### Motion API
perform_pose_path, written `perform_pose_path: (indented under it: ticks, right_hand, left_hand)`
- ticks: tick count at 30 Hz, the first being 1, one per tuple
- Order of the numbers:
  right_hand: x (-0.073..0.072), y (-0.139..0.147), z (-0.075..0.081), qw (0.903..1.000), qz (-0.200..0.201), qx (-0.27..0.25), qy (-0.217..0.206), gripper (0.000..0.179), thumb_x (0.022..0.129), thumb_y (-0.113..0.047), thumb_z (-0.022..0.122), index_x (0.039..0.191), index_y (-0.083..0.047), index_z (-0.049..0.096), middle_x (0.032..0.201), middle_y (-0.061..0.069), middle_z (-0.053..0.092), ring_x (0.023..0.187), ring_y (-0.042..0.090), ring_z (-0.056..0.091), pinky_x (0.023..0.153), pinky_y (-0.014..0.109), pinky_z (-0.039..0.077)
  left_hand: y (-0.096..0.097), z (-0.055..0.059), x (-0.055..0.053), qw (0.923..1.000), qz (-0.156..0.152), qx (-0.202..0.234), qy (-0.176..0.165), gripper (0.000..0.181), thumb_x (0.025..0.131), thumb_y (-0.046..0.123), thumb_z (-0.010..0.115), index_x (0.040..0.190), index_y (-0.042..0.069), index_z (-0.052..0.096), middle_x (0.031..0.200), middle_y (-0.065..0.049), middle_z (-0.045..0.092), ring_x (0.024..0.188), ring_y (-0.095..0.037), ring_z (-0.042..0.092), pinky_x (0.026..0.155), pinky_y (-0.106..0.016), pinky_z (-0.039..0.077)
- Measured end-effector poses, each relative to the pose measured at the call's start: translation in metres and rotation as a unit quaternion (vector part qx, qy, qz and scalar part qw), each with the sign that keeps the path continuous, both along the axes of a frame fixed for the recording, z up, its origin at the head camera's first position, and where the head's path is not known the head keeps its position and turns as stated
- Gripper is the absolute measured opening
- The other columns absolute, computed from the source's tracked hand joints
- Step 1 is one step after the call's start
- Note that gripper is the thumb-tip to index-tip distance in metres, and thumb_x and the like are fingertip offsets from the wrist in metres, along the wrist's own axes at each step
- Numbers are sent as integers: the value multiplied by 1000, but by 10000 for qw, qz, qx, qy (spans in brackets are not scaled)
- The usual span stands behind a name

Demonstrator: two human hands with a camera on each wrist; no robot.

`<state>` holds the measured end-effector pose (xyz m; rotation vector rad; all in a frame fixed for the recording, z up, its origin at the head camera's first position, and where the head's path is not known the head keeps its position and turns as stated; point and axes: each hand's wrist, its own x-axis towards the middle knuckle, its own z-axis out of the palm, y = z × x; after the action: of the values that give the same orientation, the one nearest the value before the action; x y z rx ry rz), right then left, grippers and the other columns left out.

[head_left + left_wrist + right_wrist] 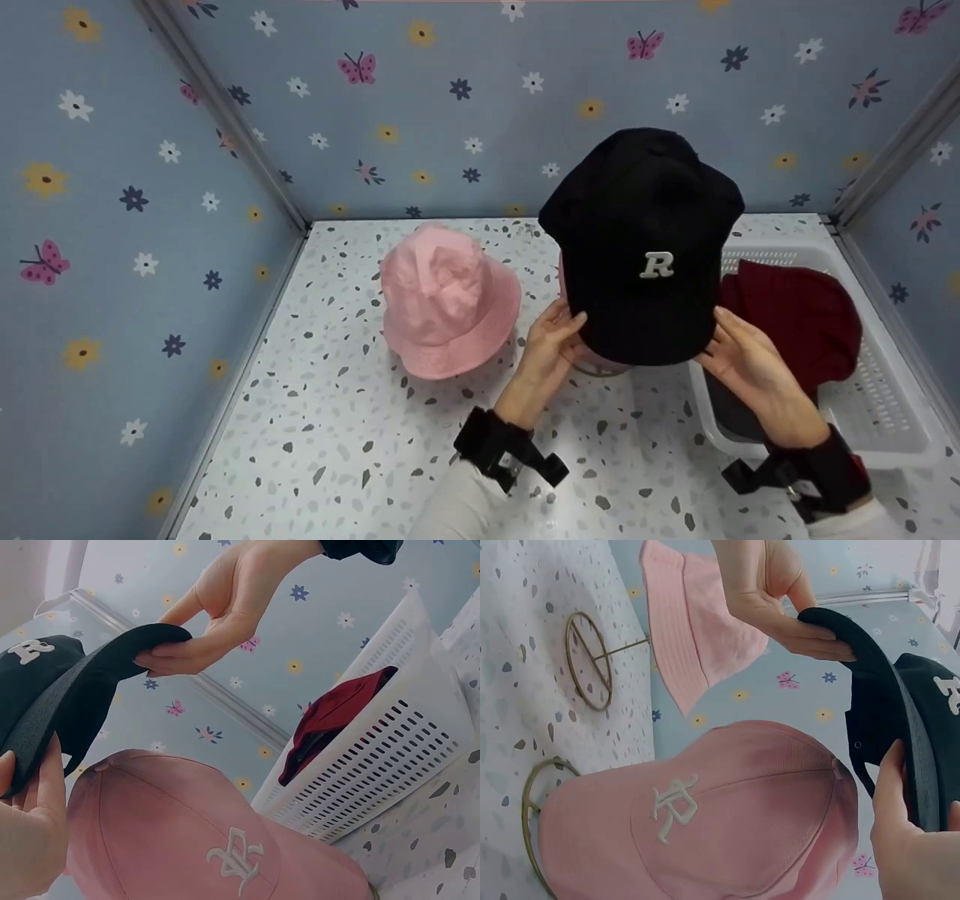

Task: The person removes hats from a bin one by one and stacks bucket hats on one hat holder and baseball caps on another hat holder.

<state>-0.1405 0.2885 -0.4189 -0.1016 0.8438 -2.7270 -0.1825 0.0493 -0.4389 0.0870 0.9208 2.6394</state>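
A black baseball cap (645, 217) with a white letter R faces me, its brim pointing down toward me. My left hand (546, 349) pinches the left edge of the brim, while my right hand (754, 367) grips the right edge. Both wrist views show the cap raised above a pink baseball cap (742, 817) with white lettering. That pink cap sits over a brass wire stand (531, 810) and is mostly hidden behind the black cap in the head view. Left of it, a pink bucket hat (442, 300) rests on another brass stand (592, 660).
A white perforated basket (892, 435) stands at the right, holding a dark red cap (802, 322) and a dark grey one (731, 405). Patterned blue walls (465, 112) enclose the speckled table (337, 450) at the back and both sides.
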Motion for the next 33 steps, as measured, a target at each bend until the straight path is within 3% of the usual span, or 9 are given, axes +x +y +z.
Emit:
perform_pose_path:
  ticks: [6,12,15,19,26,30,33]
  right_hand:
    - [0,-6,0,9984,-489,189,-233,28,96,-4,31,92,-7,59,96,7,62,85,22,58,73,35,49]
    - [-1,-4,-1,9988,-496,34,-49,28,96,-5,29,98,-7,57,97,7,61,87,21,58,73,34,49]
    - [0,-2,-2,9988,-498,0,-32,28,96,-6,30,98,-6,58,97,7,61,86,20,58,73,33,49]
    - [0,1,-2,9988,-481,-81,-12,30,96,-6,29,97,-5,59,96,7,62,86,19,58,73,32,49]
    - [3,6,-4,9986,-451,-280,-51,30,97,-6,28,94,-4,58,98,7,62,88,20,59,74,33,48]
    - [3,7,-6,9986,-389,-366,-28,32,97,-6,28,93,-3,59,99,7,63,90,20,59,75,34,48]
    - [2,8,-6,9987,-390,-335,16,32,97,-6,28,95,-3,60,98,7,63,90,20,59,75,34,48]
  left_hand:
    - [-1,0,0,10000,-84,-47,17,26,86,-11,43,106,3,51,97,-5,61,70,-11,61,59,-24,50]
    - [-4,8,-10,9993,-49,-332,-159,25,84,-11,46,105,1,51,90,-5,62,67,-11,61,57,-22,49]
    - [-7,16,-23,9989,127,-314,-326,23,87,-6,43,108,0,51,86,-4,62,70,-11,60,60,-22,49]
    - [-7,28,-45,9976,253,34,-646,23,90,3,36,106,-4,52,87,-6,62,77,-15,58,67,-24,48]
    - [-3,46,-80,9913,48,166,-1301,33,93,19,38,73,2,58,76,-8,55,71,-16,50,65,-24,43]
    - [-1,52,-97,9867,-150,160,-1613,37,93,22,42,64,3,57,65,-5,51,62,-14,45,60,-24,40]
    - [-1,55,-109,9864,-221,103,-1623,35,93,17,44,65,3,59,64,-5,53,61,-15,47,62,-26,40]
